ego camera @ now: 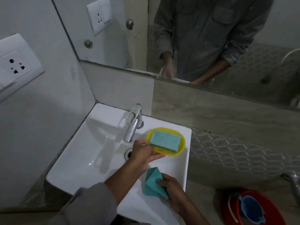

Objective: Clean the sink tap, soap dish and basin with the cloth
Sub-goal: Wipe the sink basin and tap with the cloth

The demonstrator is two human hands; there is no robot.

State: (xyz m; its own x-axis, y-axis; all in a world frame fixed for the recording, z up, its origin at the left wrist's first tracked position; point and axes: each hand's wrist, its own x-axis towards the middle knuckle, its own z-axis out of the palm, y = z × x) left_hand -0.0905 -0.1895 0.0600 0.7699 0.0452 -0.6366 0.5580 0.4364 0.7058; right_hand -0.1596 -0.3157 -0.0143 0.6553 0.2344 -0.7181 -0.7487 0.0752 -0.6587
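Observation:
A white basin [90,148] stands in a corner, with a chrome tap [132,125] at its back and a drain [129,153] below the spout. My left hand [142,153] grips the near edge of a yellow soap dish [178,149], which holds a teal soap bar [164,141] and sits over the basin's right rim. My right hand [173,190] holds a folded teal cloth [152,182] above the basin's front right part, apart from the dish.
A mirror [211,46] runs along the wall behind the basin. Wall sockets [16,65] sit on the left wall. A red bucket [274,208] with a blue mug [251,208] stands on the floor to the right, below another tap [293,179].

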